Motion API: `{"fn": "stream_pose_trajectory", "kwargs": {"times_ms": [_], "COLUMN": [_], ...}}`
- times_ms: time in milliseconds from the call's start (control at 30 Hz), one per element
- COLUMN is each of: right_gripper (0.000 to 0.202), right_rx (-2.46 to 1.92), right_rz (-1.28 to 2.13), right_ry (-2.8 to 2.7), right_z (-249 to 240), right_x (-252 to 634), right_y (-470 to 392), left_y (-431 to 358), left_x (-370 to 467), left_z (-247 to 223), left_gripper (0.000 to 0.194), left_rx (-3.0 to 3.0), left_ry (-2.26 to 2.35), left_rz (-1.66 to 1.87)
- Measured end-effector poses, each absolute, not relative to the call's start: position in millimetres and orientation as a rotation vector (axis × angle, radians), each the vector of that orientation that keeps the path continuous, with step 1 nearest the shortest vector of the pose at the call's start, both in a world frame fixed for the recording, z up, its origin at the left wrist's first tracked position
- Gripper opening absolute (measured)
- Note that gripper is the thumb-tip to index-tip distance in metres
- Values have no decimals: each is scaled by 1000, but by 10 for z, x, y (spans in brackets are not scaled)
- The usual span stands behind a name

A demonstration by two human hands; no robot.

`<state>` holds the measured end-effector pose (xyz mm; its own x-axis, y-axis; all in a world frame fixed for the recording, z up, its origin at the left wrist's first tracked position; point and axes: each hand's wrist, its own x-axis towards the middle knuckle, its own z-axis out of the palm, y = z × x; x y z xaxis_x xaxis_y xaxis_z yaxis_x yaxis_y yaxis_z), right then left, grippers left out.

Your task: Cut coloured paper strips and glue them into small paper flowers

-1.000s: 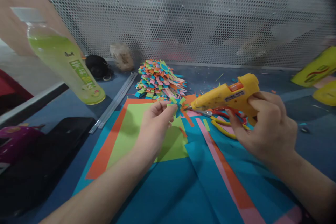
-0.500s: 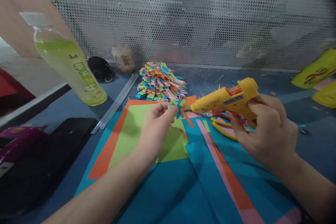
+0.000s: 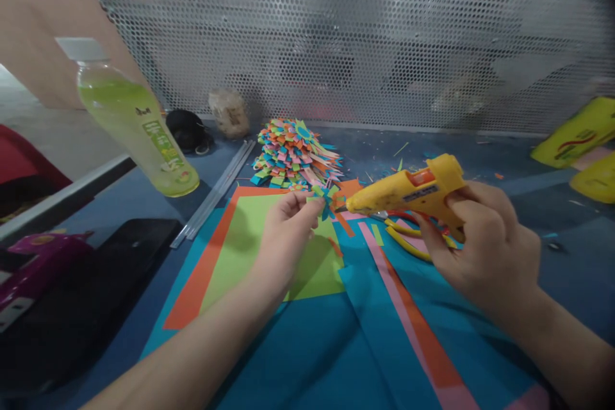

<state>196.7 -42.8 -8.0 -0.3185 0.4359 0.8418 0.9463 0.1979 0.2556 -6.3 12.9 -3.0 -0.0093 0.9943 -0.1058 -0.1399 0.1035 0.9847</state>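
Observation:
My left hand pinches a small paper flower with blue and green petals between thumb and fingers. My right hand is wrapped round the handle of a yellow glue gun. Its metal nozzle points left, close beside the flower; whether it touches cannot be made out. Below the hands lie sheets of green paper, orange paper and blue paper. Yellow-handled pliers and a red-handled tool lie under the glue gun. Behind the flower stands a mound of many-coloured paper pieces.
A green drink bottle and clear glue sticks are at the left. Nearer lie a black phone-like slab and a purple tool. A perforated metal panel closes off the back. Yellow packages sit at the right.
The glue gun and my right hand have shifted slightly left and down, with the nozzle still by the flower. My left hand keeps its pinch. The whole view has tilted a little.

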Motion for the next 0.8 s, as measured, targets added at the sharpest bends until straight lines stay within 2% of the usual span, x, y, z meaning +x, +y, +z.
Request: {"fn": "stream_pose_trajectory", "kwargs": {"times_ms": [800], "right_gripper": [31], "right_rx": [-1202], "right_rz": [-1160], "right_ry": [-1824], "right_z": [-67], "right_x": [1977], "right_y": [-376], "left_y": [152], "left_x": [-41], "left_z": [-42], "left_gripper": [19], "left_rx": [1083], "left_ry": [1148], "left_rz": [1213]}}
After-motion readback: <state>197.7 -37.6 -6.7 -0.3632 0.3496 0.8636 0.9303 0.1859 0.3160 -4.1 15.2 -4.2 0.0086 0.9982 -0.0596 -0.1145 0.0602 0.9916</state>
